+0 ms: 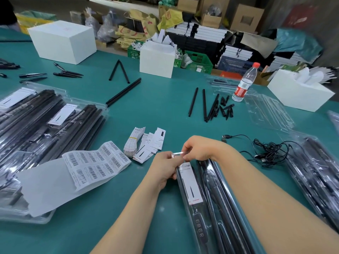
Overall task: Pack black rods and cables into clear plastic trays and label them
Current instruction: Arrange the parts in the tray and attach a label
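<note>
Big green table [156,110] takes up most of the shot; three white boxes [62,41] along the far side, and a heap of filled trays [45,125] on the left with a sheet of barcode stickers [95,162] lying over its edge. Closer in, the tray being packed [211,198] sits right in front, black rods inside and a white card [190,184] on top; both hands are together at its far end. Left hand [165,169] is curled around the tray's corner; right hand [200,149] pinches the clear tab there. Loose rods [203,105], I count about four, lie beyond; tangled cable [269,153] to the right; water bottle [244,83]; small stack of cards [146,143] just past the hands.
</note>
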`<action>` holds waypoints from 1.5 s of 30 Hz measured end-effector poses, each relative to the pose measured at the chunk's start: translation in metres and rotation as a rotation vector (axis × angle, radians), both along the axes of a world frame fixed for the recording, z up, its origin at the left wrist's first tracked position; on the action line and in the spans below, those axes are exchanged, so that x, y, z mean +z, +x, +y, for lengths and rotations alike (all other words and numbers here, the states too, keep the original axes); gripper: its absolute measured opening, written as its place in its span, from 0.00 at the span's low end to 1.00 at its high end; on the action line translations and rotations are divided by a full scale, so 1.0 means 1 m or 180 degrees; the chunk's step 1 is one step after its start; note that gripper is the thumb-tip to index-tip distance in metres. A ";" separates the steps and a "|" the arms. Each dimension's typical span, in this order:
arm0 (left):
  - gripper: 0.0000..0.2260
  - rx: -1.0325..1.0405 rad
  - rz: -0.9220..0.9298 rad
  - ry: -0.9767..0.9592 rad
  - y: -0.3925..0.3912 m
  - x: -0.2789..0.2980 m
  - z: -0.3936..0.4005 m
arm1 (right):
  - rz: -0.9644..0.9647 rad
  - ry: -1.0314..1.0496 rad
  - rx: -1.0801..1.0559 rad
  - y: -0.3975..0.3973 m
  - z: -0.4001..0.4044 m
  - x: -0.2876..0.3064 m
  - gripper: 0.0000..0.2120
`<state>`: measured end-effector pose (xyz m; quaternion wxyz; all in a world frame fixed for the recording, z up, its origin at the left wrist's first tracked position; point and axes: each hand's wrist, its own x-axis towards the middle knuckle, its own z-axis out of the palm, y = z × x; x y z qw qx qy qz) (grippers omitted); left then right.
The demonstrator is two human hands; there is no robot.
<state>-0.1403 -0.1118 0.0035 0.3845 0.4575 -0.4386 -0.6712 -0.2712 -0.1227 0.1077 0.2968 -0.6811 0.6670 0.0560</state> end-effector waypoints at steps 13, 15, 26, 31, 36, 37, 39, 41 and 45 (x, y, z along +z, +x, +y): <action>0.08 -0.0046 -0.0053 -0.0103 0.006 0.004 -0.002 | -0.0171 -0.0213 -0.0093 0.002 -0.005 -0.002 0.13; 0.08 0.0137 -0.0190 -0.0160 0.007 0.003 -0.003 | -0.0185 -0.0250 -0.0109 0.002 -0.004 -0.005 0.11; 0.11 0.1149 0.0216 0.0183 0.017 0.005 -0.011 | 0.1048 -0.1015 -0.0053 0.035 0.096 -0.017 0.42; 0.20 0.0663 0.1105 0.0137 0.014 0.015 -0.009 | 0.1400 -0.1196 -0.0146 0.041 0.115 -0.033 0.39; 0.14 0.0352 0.1612 -0.0149 0.014 0.018 -0.006 | 0.0303 -0.1894 -0.0507 0.015 0.098 0.006 0.19; 0.14 0.0237 0.1379 -0.0230 0.013 0.019 -0.004 | -0.0019 -0.1915 -0.0531 0.010 0.093 0.017 0.17; 0.27 -0.0136 0.1223 -0.0145 0.010 0.016 0.002 | -0.0633 -0.1884 -0.0605 -0.001 0.083 0.038 0.17; 0.34 -0.0734 0.1522 -0.0013 0.006 0.013 0.007 | -0.1298 -0.1781 -0.0819 -0.012 0.072 0.053 0.14; 0.26 -0.1219 0.1082 -0.0384 0.002 0.015 0.016 | -0.2827 -0.1572 -0.1726 -0.038 0.055 0.050 0.13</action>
